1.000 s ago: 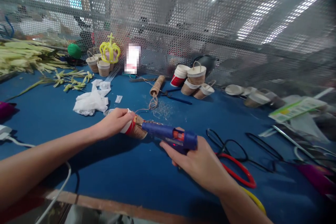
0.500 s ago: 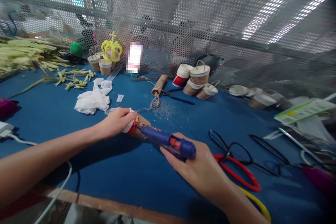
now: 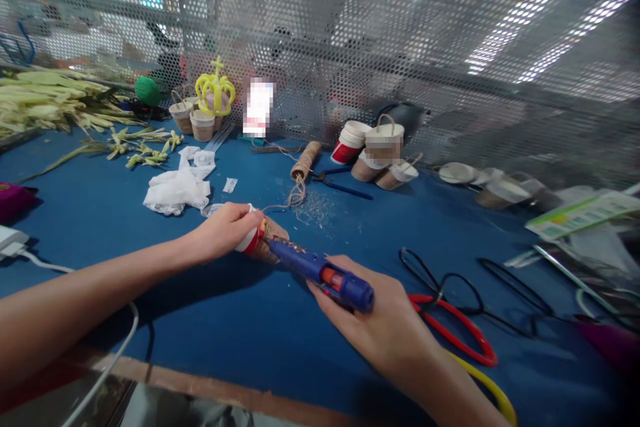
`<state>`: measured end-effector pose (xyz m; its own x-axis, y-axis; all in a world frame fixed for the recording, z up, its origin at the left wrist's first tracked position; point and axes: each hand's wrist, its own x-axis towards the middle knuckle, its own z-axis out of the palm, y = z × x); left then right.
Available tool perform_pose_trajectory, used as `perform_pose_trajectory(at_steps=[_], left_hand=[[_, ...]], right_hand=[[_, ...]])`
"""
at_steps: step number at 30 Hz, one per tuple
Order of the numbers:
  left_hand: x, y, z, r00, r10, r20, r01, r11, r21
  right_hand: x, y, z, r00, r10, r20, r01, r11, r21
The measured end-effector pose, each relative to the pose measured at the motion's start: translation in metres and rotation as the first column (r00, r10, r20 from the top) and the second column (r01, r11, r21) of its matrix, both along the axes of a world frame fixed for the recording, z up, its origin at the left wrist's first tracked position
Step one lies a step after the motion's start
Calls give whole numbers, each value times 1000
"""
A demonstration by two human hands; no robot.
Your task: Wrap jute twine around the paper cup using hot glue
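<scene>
My left hand [image 3: 227,230] is closed around a paper cup [image 3: 271,229] lying on its side, with twine wound over part of its red and white wall. In my right hand [image 3: 373,307] is a blue glue gun [image 3: 320,270], its nozzle at the twine-covered side of the cup; whether the tip touches cannot be made out. A strand of twine [image 3: 297,193] runs from the cup toward a twine roll [image 3: 306,160] behind it.
Pliers [image 3: 340,185] lie beside the roll. Twine-wrapped cups [image 3: 383,143] stand at the back, near a yellow crown [image 3: 216,90] and white crumpled cloth [image 3: 177,190]. Corn husks [image 3: 50,100] fill the far left. Red-handled scissors [image 3: 463,327] and a black cable [image 3: 515,287] lie at right.
The glue gun's nozzle has shifted very slightly against the cup, and the view has moved a little. Both hands keep their hold.
</scene>
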<state>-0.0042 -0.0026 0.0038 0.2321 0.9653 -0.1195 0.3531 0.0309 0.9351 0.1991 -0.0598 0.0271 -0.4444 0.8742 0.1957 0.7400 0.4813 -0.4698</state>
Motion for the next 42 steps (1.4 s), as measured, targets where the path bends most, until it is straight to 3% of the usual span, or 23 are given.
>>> perform_pose_trajectory(at_steps=[4, 12, 21, 34, 42], left_hand=[[1, 1, -1, 1000, 4, -5, -4, 1000, -16], [-1, 0, -1, 999, -32, -33, 32, 999, 22], [-1, -3, 0, 991, -105, -78, 111, 991, 70], [-3, -5, -2, 978, -173, -118, 192, 967, 170], [-5, -6, -2, 968, -186, -167, 218, 955, 200]], right_hand=[[1, 0, -1, 999, 50, 3, -50, 999, 18], [2, 0, 0, 1000, 20, 9, -20, 1000, -14], [1, 2, 1, 992, -121, -34, 119, 992, -42], [2, 2, 6, 979, -179, -96, 155, 964, -215], [2, 0, 7, 979, -186, -84, 161, 957, -242]])
